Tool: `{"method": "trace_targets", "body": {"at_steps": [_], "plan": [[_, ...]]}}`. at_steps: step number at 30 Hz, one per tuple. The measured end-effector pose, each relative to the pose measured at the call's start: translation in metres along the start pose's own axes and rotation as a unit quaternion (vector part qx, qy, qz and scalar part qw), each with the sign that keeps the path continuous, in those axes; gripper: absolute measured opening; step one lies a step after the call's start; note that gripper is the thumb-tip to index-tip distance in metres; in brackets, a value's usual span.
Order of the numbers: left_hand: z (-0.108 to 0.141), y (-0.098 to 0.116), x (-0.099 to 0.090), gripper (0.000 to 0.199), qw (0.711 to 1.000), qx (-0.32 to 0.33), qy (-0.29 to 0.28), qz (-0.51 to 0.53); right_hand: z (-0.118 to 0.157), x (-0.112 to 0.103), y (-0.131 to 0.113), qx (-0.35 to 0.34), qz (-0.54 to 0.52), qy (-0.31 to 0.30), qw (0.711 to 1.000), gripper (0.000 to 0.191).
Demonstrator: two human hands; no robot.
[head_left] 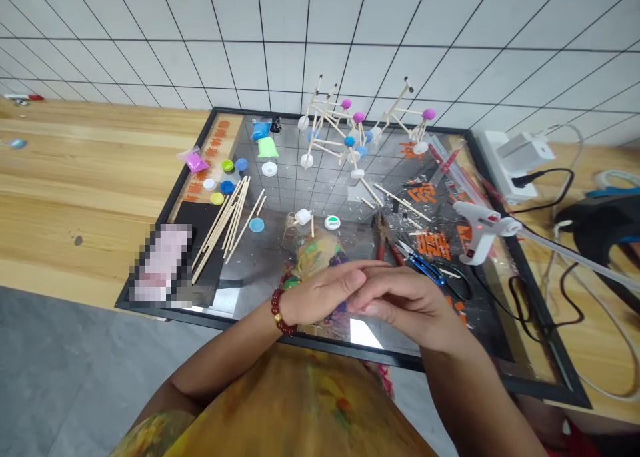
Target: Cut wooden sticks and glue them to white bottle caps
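My left hand (323,294) and my right hand (405,300) meet over the front part of the black-framed glass board (280,270). The fingers of my right hand curl over the fingers of my left, and anything between them is hidden. Just beyond them lie pliers with red handles (381,240) and blue-handled snips (423,265). A white cap (303,216), a short stick (313,226) and a round white-and-green lid (333,222) sit past my left hand. At the back stand stick structures (327,127) with coloured balls and white wheels.
On the left are wooden sticks (225,227), bottle caps (227,187), clay packets (267,147) and a blurred pink object (163,264). A white glue gun (480,230), cables and a power strip (505,167) are on the right. A tiled wall (280,37) rises behind.
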State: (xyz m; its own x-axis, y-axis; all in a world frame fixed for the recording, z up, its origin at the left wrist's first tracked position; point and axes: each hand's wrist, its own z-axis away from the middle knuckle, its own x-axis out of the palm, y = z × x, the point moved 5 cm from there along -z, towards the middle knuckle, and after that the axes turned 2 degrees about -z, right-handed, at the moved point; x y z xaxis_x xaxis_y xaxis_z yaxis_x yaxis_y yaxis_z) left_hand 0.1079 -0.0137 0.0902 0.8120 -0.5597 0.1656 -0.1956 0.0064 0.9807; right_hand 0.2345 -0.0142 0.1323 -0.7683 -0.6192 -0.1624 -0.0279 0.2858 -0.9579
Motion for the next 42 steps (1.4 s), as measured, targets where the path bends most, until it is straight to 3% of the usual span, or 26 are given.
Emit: {"method": "trace_targets", "body": {"at_steps": [1, 3, 5, 7, 9, 11, 14, 17, 19, 23, 24, 26, 28, 30, 31, 33, 34, 35, 36, 37, 39, 41, 42], "plan": [[0.005, -0.005, 0.008, 0.065, 0.998, -0.042, -0.027, 0.032, 0.005, -0.006, -0.006, -0.003, 0.021, 0.029, 0.999, 0.01], [0.015, -0.012, 0.008, 0.059, 0.992, -0.111, -0.011, 0.064, 0.019, -0.026, -0.015, 0.003, 0.098, 0.128, 0.987, 0.011], [0.025, -0.009, -0.013, 0.046, 0.987, -0.117, 0.084, 0.066, 0.038, -0.049, -0.021, 0.018, 0.174, 0.269, 0.947, 0.014], [0.036, 0.001, -0.044, 0.037, 0.97, -0.074, 0.216, 0.079, 0.059, -0.068, -0.028, 0.043, 0.216, 0.396, 0.891, 0.016], [0.047, 0.013, -0.073, 0.03, 0.94, -0.034, 0.331, 0.08, 0.075, -0.077, -0.033, 0.07, 0.239, 0.476, 0.844, 0.016], [0.056, 0.023, -0.092, 0.029, 0.913, -0.001, 0.403, 0.059, 0.083, -0.079, -0.037, 0.079, 0.258, 0.502, 0.822, 0.016], [0.065, 0.034, -0.104, 0.028, 0.888, 0.053, 0.457, -0.002, 0.083, -0.077, -0.039, 0.045, 0.288, 0.483, 0.826, 0.016], [0.072, 0.042, -0.1, 0.024, 0.879, 0.106, 0.462, -0.051, 0.071, -0.066, -0.031, 0.012, 0.304, 0.416, 0.857, 0.016], [0.073, 0.045, -0.088, 0.018, 0.9, 0.111, 0.418, -0.057, 0.054, -0.047, -0.021, 0.0, 0.292, 0.337, 0.895, 0.024], [0.068, 0.047, -0.049, 0.008, 0.964, 0.067, 0.257, -0.023, 0.013, 0.019, -0.002, -0.009, 0.259, 0.106, 0.96, 0.066], [0.068, 0.047, -0.04, 0.008, 0.973, 0.053, 0.223, -0.012, 0.007, 0.034, 0.001, -0.015, 0.252, 0.056, 0.966, 0.064], [0.07, 0.048, -0.034, 0.009, 0.98, 0.035, 0.195, -0.009, 0.004, 0.049, 0.004, -0.011, 0.218, -0.016, 0.976, 0.039], [0.079, 0.049, -0.047, 0.008, 0.972, 0.03, 0.231, -0.038, 0.016, 0.039, 0.003, -0.004, 0.173, -0.012, 0.985, 0.018], [0.093, 0.051, -0.075, 0.007, 0.942, 0.027, 0.323, -0.084, 0.042, 0.004, -0.002, 0.006, 0.147, 0.106, 0.983, 0.017], [0.1, 0.054, -0.091, 0.009, 0.92, 0.043, 0.376, -0.1, 0.062, -0.021, -0.005, 0.028, 0.158, 0.226, 0.961, 0.014], [0.116, 0.063, -0.118, 0.013, 0.852, 0.109, 0.499, -0.119, 0.112, -0.064, -0.013, 0.058, 0.158, 0.486, 0.858, 0.003], [0.12, 0.069, -0.124, 0.013, 0.819, 0.144, 0.541, -0.126, 0.133, -0.075, -0.016, 0.067, 0.153, 0.562, 0.81, 0.004], [0.12, 0.073, -0.125, 0.011, 0.8, 0.17, 0.558, -0.137, 0.147, -0.08, -0.015, 0.113, 0.155, 0.584, 0.789, 0.006], [0.115, 0.077, -0.119, 0.008, 0.801, 0.185, 0.548, -0.155, 0.152, -0.08, -0.014, 0.145, 0.16, 0.564, 0.797, 0.007], [0.104, 0.079, -0.107, 0.006, 0.82, 0.188, 0.513, -0.171, 0.149, -0.075, -0.013, 0.166, 0.164, 0.515, 0.825, 0.006], [0.07, 0.075, -0.065, 0.015, 0.904, 0.165, 0.331, -0.215, 0.127, -0.054, -0.013, 0.152, 0.166, 0.364, 0.904, 0.004], [0.039, 0.062, -0.012, 0.022, 0.954, 0.157, 0.14, -0.213, 0.098, -0.026, -0.019, 0.102, 0.139, 0.187, 0.967, 0.013], [0.027, 0.053, 0.011, 0.032, 0.967, 0.154, 0.06, -0.195, 0.086, -0.015, -0.023, 0.082, 0.125, 0.129, 0.98, 0.018]]}}
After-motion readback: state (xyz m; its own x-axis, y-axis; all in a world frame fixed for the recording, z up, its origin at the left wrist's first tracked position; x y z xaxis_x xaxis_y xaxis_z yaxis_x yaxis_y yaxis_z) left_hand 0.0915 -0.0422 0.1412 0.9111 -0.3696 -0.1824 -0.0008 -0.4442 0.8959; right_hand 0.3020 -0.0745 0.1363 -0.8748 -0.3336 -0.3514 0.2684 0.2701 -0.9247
